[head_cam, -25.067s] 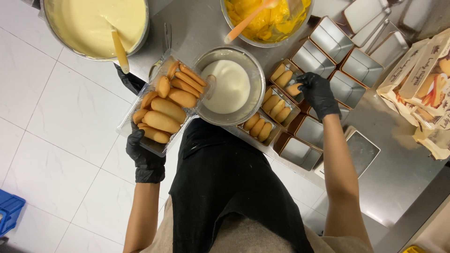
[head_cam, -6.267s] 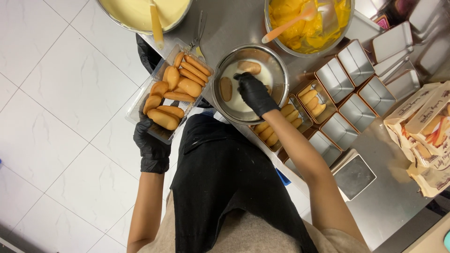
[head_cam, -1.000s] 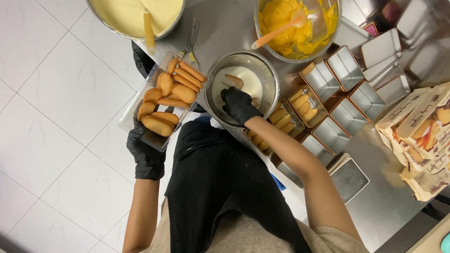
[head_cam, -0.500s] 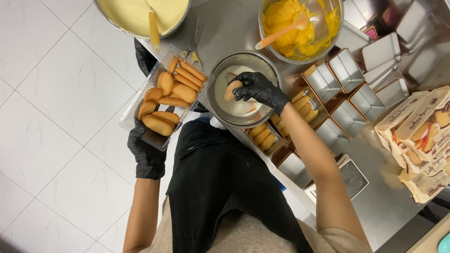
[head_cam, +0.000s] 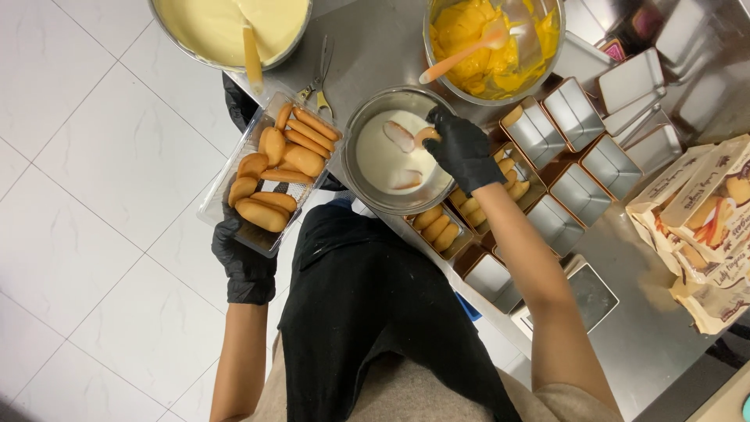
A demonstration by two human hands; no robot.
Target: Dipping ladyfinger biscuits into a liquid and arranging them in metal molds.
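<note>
My left hand (head_cam: pixel 246 254), in a black glove, holds up a clear plastic tray (head_cam: pixel 226 205) full of several golden finger biscuits (head_cam: pixel 289 156) over the floor beside the counter. My right hand (head_cam: pixel 462 148), also gloved in black, pinches one biscuit (head_cam: pixel 424 136) at the rim of a steel bowl (head_cam: pixel 355 133) of white liquid. Two more biscuits (head_cam: pixel 400 137) float in that liquid. Below the bowl, a small rectangular tin (head_cam: pixel 437 227) holds three biscuits side by side.
A big bowl of pale cream with a spatula (head_cam: pixel 226 27) stands at the top left, a bowl of orange-yellow mixture with a spatula (head_cam: pixel 492 43) at the top. Several silver rectangular tins (head_cam: pixel 594 148) crowd the steel counter (head_cam: pixel 656 328). Biscuit packets (head_cam: pixel 703 227) lie at right. Scissors (head_cam: pixel 320 78) lie by the tray.
My right hand has slid from the middle of the bowl to its right rim, holding a biscuit. The left hand and the tray have stayed put.
</note>
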